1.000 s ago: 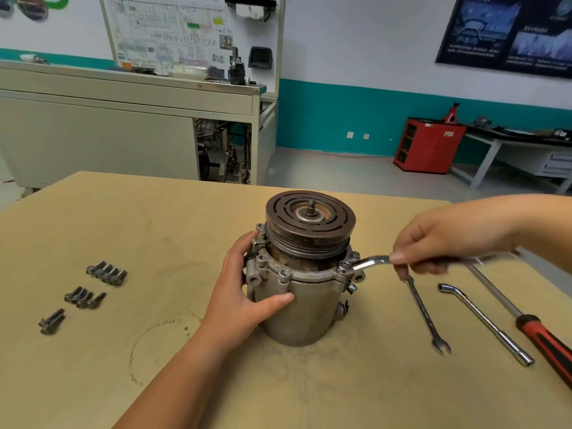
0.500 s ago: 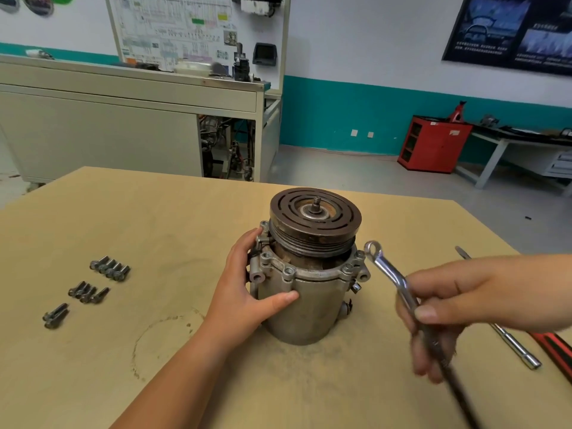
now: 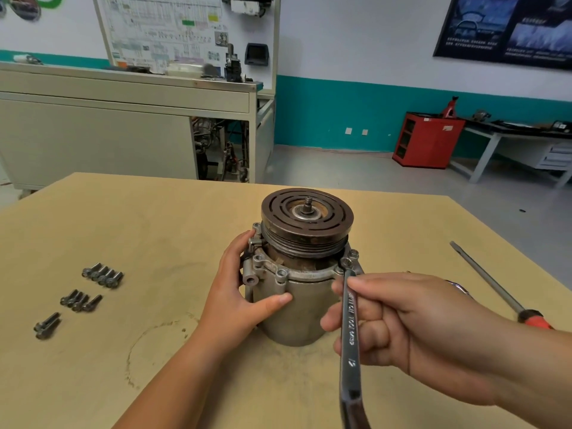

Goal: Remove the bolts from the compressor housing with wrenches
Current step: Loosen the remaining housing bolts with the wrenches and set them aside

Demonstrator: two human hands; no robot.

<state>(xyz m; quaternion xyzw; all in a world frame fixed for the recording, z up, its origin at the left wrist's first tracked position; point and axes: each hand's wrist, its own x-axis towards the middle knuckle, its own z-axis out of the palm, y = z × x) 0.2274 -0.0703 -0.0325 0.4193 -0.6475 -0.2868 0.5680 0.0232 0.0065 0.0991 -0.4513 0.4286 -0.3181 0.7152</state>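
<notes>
Tan tabletop (image 3: 154, 227), teal-banded wall (image 3: 340, 113) behind: left hand (image 3: 235, 298) fingers clasp the compressor housing (image 3: 303, 305), right hand (image 3: 418, 323) fingers grip a wrench (image 3: 351, 329).

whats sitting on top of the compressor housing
A grooved pulley with a slotted top face and a central threaded shaft tops the compressor housing. The pulley hides what lies beneath it.

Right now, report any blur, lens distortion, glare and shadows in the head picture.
Head view: the wide-angle lens splays the edges of the table and slants the grey bench; the compressor housing and loose bolts are sharp; the wrench blurs toward the bottom edge, close to the lens; light is even, table shadows faint, no strong glare.
</notes>
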